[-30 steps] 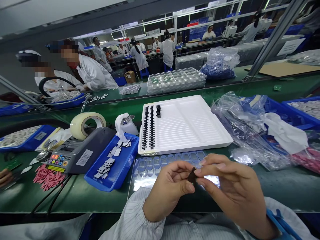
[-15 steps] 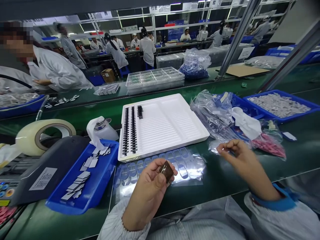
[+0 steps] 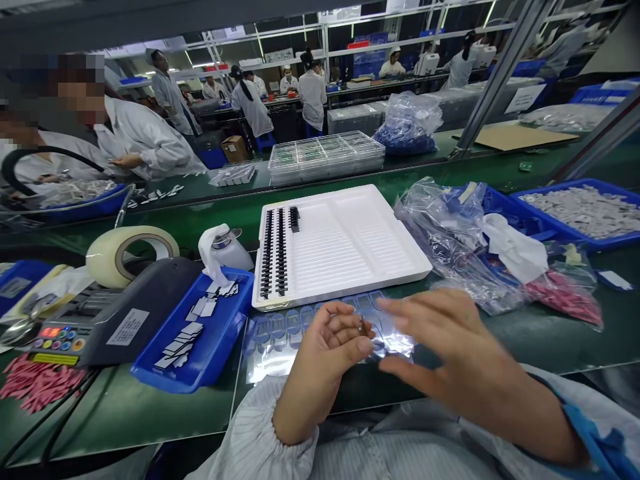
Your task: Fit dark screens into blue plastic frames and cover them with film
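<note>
A small dark flat piece (image 3: 363, 325), seen nearly edge-on, is pinched between the thumb and fingers of my left hand (image 3: 330, 353). My right hand (image 3: 450, 347) hovers just right of it, thumb and fingers spread and partly smeared by motion, with nothing visible in it. Beneath both hands lies a clear sheet with rounded blue outlines (image 3: 273, 350), partly covered by them. Beyond the sheet rests a white foam tray (image 3: 340, 247). Black clip-like parts (image 3: 267, 257) stand in rows at its left side.
Left of the tray are a blue bin (image 3: 170, 373) of small white-and-black pieces, a dark machine (image 3: 150, 293) and a tape roll (image 3: 133, 250). Plastic bags (image 3: 450, 247), pink pieces (image 3: 570, 297) and a blue tray of pale parts (image 3: 587, 207) lie right. Co-workers (image 3: 145, 137) stand beyond.
My right hand has moved left, close to my left hand, and its fingers have spread. The dark piece has turned from face-on to nearly edge-on. The view has shifted left.
</note>
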{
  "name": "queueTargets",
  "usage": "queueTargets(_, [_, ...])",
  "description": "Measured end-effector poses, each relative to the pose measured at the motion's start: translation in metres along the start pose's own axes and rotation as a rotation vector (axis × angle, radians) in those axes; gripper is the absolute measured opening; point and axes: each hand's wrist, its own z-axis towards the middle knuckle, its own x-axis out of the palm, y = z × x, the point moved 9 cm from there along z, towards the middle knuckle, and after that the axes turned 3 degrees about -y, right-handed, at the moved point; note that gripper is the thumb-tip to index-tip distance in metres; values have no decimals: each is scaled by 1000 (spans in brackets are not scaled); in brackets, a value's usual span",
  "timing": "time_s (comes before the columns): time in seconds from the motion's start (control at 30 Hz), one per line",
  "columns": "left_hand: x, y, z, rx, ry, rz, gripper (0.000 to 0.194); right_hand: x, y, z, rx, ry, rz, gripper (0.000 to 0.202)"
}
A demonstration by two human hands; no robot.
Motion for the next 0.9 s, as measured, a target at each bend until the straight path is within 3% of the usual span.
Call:
queueTargets(0.07, [-3,-1,-2,18,-31,24,40,3,31,13,-186,42,2,34])
queueTargets(0.17, [-8,-7,-4,63,-64,54,41,5,39,21,-241,14,36,34])
queueTargets(0.23, [-8,-12,-5,103,-33,40,47,5,29,22,-156,-35,140,41])
queueTargets(0.33, [-1,-14,-4,123,91,-49,58,8,7,18,73,-152,529,63])
queueTargets(0.43, [8,-11,-3,89,211,-168,64,24,-2,10,202,-178,814,65])
queueTargets(0.53, [14,-9,-5,77,307,-232,68,37,-1,4,223,-156,841,65])
queueTargets(0.67, [16,-10,-9,92,378,-231,66,38,-3,2,179,-131,780,68])
queueTargets(0.8, [12,-15,-11,109,371,-196,62,27,-3,8,170,-109,711,67])
queueTargets(0.9, [7,-19,-11,133,313,-135,66,12,-5,14,252,-177,764,58])
